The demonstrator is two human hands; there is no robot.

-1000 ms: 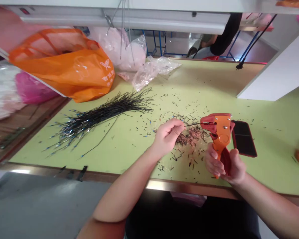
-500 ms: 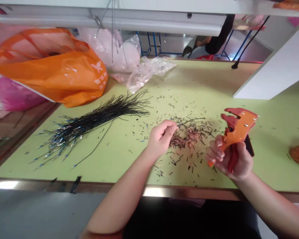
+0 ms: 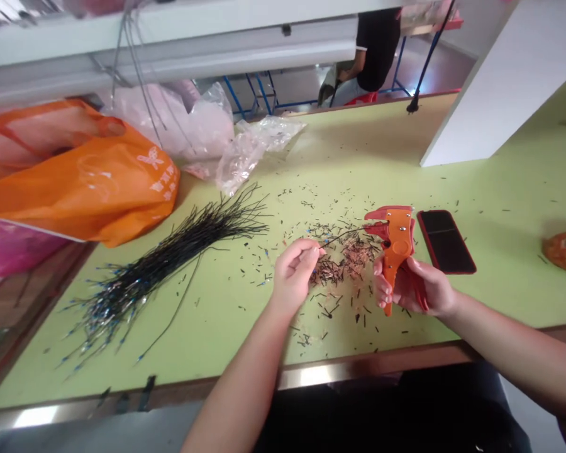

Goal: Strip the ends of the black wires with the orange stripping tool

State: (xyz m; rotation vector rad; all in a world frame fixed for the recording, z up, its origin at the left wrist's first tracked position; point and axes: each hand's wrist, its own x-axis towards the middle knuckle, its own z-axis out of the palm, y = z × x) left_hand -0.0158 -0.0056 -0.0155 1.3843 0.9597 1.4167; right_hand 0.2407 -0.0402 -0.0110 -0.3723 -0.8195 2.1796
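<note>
My left hand [image 3: 294, 272] pinches a short black wire [image 3: 343, 234] that runs to the right. The far end of that wire is at the jaws of an orange and red wire stripper [image 3: 399, 242]. Wrapped round the tool's handles is my right hand [image 3: 412, 286]. Beneath and between the hands lie many black and copper-coloured wire scraps [image 3: 353, 255]. A large bundle of black wires [image 3: 170, 251] with blue and silvery ends rests on the left of the green table. One loose wire [image 3: 175, 313] lies beside the bundle.
A phone [image 3: 447, 241] lies right of the tool. An orange bag [image 3: 122, 182] and clear plastic bags [image 3: 259, 145] stand at the back left. A white panel [image 3: 495, 88] rises at the right, with a black plug [image 3: 412, 104] hanging near it. Behind, a person [image 3: 377, 53] sits.
The wire stripper has moved left, its jaws now at the wire's end. The phone has come into full view. The camera view has shifted and tilted.
</note>
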